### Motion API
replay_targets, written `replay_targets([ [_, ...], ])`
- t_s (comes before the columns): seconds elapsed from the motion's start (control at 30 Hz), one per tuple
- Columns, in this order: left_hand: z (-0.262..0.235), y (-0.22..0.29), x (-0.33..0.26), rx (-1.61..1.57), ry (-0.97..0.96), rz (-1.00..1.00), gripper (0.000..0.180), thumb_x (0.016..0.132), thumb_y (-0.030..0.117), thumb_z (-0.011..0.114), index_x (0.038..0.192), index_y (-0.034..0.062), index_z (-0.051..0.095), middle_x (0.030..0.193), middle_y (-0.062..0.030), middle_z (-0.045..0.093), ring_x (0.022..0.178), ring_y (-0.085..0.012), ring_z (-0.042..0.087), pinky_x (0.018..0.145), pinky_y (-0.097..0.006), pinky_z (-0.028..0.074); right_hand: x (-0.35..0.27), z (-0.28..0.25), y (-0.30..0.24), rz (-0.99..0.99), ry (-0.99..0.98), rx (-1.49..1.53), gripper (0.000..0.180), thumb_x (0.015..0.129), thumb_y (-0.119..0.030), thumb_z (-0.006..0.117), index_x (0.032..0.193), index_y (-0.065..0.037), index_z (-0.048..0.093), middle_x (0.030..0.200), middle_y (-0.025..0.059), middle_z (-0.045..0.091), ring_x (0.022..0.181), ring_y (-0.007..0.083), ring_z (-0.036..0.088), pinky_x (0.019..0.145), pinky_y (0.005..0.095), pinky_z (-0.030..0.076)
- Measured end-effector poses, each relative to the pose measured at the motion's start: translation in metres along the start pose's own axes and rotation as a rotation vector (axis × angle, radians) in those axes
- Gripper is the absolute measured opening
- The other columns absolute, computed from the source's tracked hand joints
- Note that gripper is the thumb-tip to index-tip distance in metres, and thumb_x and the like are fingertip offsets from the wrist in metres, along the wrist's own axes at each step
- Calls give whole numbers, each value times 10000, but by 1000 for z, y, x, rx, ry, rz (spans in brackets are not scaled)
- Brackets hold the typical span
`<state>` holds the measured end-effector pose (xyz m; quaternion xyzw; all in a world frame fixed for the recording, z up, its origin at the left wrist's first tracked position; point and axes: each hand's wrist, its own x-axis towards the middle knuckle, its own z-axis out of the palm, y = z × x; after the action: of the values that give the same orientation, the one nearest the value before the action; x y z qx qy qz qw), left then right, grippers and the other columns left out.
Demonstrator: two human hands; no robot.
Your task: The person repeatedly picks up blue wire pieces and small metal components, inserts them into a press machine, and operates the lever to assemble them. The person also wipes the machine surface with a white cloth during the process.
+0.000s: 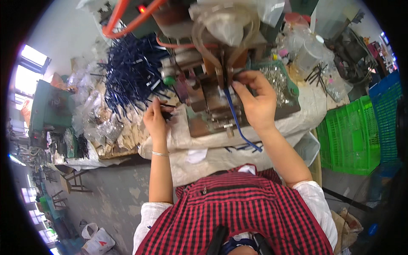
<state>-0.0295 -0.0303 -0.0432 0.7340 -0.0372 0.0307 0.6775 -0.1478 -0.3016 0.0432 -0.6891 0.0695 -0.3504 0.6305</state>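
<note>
My right hand (255,100) pinches the top end of a dark blue strap (236,121) and holds it against the metal press machine (212,80) on the bench. The strap hangs down over the bench edge toward my lap. My left hand (156,117) grips a thin dark blue strap piece (166,105) just left of the machine, beside the big heap of dark blue straps (129,72). A thin bracelet sits on my left wrist.
A green tray of small silver metal parts (278,78) lies right of the machine. An orange hose (123,21) loops above it. Green and blue plastic crates (355,136) stand at the right. Plastic bags clutter the bench's left. A green machine (49,110) stands far left.
</note>
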Motion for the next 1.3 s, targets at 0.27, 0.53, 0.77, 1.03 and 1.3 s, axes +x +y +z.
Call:
replay_targets([
  [0.27, 37, 126, -41, -256, 70, 523, 66, 1016, 13, 620, 1055, -11, 572, 943, -164, 742, 782, -167, 707, 680, -239, 558, 3, 9, -15, 282, -48, 451, 400, 901, 28, 702, 1274, 40, 556, 993, 85, 728, 931, 110, 655, 834, 241, 512],
  [0.53, 88, 142, -75, 395, -270, 1333, 264, 729, 96, 882, 931, 49, 719, 995, -134, 735, 631, -179, 652, 526, -296, 503, 3, -21, -34, 48, -159, -8, 332, 908, -52, 671, 1234, 8, 657, 1137, 156, 732, 1109, 265, 687, 969, 362, 511],
  [0.77, 110, 121, -69, 430, -259, 1447, 299, 708, 112, 909, 913, 100, 692, 968, -80, 745, 570, -133, 615, 472, -260, 447, 6, -113, 85, -261, 53, -1108, 228, 809, -155, 775, 1033, -114, 755, 1307, 171, 637, 1285, 383, 556, 1026, 482, 466],
  [1.03, 93, 127, -84, 401, -357, 1238, 327, 730, 75, 864, 1025, 68, 725, 1096, -133, 760, 658, -184, 675, 536, -305, 509, 35, -94, 75, -385, -308, -1148, 174, 779, -75, 734, 951, -62, 720, 1073, 123, 691, 1034, 327, 644, 827, 438, 525],
  [1.3, -29, 100, -58, 632, 300, 1024, 83, 935, 58, 731, 1008, 32, 760, 917, -78, 742, 730, -107, 646, 673, -248, 513, 11, -110, 70, -286, 78, -983, 117, 907, -116, 722, 1006, -67, 760, 907, 137, 735, 839, 329, 695, 777, 419, 538],
])
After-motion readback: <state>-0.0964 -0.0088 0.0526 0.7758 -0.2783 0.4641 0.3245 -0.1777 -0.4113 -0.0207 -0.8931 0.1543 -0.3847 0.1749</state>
